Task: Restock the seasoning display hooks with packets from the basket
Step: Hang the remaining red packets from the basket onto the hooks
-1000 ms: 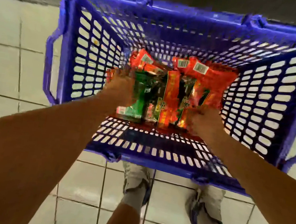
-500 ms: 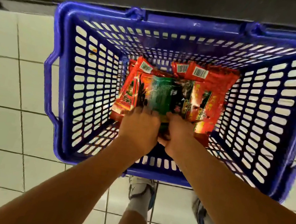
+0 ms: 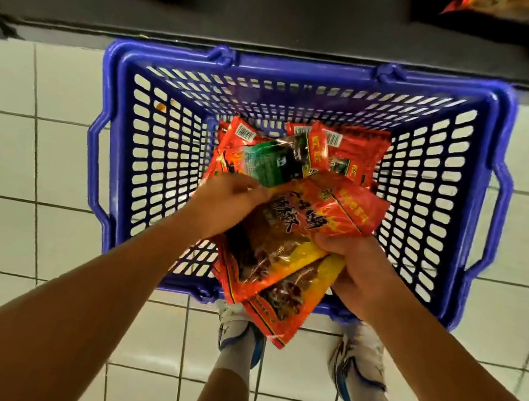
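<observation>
The blue basket (image 3: 117,156) sat on the tiled floor (image 3: 3,159), its slotted walls ringing a heap of red packets (image 3: 357,152). Above its near rim, both hands grasped a bunch of red and yellow packets (image 3: 282,255): the left hand (image 3: 224,204) pinched the top, the right hand (image 3: 359,271) clutched the side. Fingertips were hidden; print was unreadable.

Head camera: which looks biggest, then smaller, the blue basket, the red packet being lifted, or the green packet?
1. Blue basket, largest.
2. Red packet, though it is nearer the camera.
3. Green packet, smallest and partly covered.
</observation>
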`<action>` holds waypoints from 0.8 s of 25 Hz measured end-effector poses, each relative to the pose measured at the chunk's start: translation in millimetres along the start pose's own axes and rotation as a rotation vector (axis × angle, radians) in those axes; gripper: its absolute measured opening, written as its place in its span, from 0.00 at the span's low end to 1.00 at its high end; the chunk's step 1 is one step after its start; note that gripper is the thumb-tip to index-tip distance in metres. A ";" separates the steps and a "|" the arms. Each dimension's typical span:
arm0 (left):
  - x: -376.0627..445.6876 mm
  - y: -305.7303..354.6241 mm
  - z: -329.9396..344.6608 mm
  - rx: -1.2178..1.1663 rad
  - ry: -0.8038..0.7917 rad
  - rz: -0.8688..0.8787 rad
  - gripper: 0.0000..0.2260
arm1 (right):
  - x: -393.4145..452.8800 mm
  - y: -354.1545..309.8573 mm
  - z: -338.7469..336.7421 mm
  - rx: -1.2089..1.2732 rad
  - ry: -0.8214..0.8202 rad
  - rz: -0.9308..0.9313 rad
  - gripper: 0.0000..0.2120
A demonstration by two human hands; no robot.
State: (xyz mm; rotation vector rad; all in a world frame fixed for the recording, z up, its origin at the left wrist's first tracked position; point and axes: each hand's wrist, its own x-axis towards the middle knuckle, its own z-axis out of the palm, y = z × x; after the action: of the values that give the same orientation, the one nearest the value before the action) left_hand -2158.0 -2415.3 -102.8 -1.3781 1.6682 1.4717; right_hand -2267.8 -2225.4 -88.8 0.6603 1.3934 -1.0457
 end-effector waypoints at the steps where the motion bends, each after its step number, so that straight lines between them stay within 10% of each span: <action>1: -7.9 7.2 -0.8 -0.083 -0.055 -0.054 0.09 | -12.0 -9.2 -6.4 -0.012 -0.066 -0.004 0.13; 7: -97.5 62.3 -20.7 -0.617 -0.471 -0.227 0.19 | -84.7 -64.1 -25.0 -0.004 -0.216 -0.065 0.24; 20: -417.0 248.8 -118.0 -0.856 0.040 0.365 0.11 | -441.4 -239.1 -13.8 -0.134 -0.060 -0.967 0.05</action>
State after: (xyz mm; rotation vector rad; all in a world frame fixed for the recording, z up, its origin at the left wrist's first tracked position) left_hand -2211.3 -2408.4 394.0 -1.5423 1.3980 2.5775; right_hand -2428.5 -2230.1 387.0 -0.2043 1.7425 -1.6663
